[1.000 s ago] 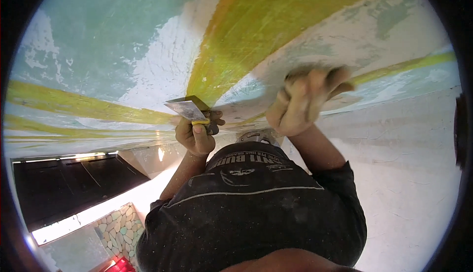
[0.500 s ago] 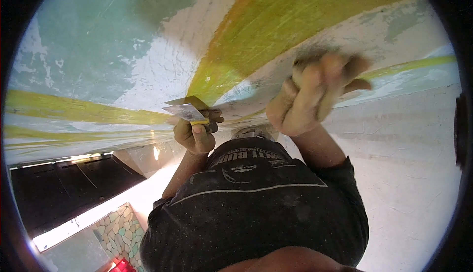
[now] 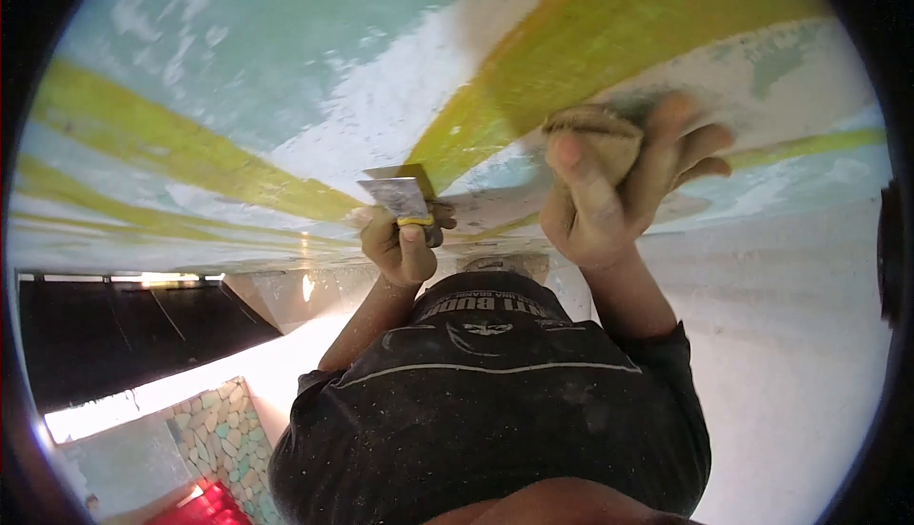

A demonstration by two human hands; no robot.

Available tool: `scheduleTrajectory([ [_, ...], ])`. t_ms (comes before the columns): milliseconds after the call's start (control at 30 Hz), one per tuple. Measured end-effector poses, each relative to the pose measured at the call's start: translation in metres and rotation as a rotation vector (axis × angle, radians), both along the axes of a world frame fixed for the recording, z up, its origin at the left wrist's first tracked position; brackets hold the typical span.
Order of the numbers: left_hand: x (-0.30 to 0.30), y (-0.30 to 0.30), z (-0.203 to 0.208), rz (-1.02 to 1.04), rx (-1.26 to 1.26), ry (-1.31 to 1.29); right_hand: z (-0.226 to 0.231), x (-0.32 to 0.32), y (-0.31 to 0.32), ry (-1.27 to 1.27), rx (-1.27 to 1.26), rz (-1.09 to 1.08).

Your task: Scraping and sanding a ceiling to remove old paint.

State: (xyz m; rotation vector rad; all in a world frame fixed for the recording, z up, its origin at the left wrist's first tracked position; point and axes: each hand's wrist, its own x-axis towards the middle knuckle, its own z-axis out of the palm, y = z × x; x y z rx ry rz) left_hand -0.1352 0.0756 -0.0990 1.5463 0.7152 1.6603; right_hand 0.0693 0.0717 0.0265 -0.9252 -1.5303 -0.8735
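Note:
My right hand (image 3: 624, 192) is raised and pressed against the painted surface overhead, gripping a tan folded piece of sandpaper (image 3: 595, 135) flat on a whitish scraped patch. My left hand (image 3: 400, 239) is held lower, close to my chest, closed on a putty knife (image 3: 400, 199) with a grey metal blade and a yellow band at the handle; the blade points up toward the surface. The surface (image 3: 286, 78) is pale green with broad yellow stripes (image 3: 590, 39) and white worn areas.
A white wall (image 3: 790, 335) runs down the right side. A dark opening (image 3: 114, 335) lies at lower left, with a pebble-patterned floor (image 3: 224, 435) and a red object (image 3: 205, 508) below it. My dark shirt (image 3: 495, 411) fills the lower middle.
My right hand with the sandpaper has slid up and to the right along the surface. My left hand with the putty knife has stayed nearly in place.

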Motion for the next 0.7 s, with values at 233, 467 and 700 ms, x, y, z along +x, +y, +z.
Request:
scheduleTrajectory([
  [233,0.009,-0.001,0.018,-0.013,0.039,-0.066,-0.062,-0.008,-0.04,0.018,-0.341,0.324],
  [467,0.001,-0.024,0.024,0.052,-0.009,0.116,-0.039,-0.031,-0.04,0.162,-0.669,0.999],
  [700,0.008,-0.045,0.06,-0.356,-0.039,-0.265,-0.048,-0.061,-0.047,0.192,-0.63,0.929],
])
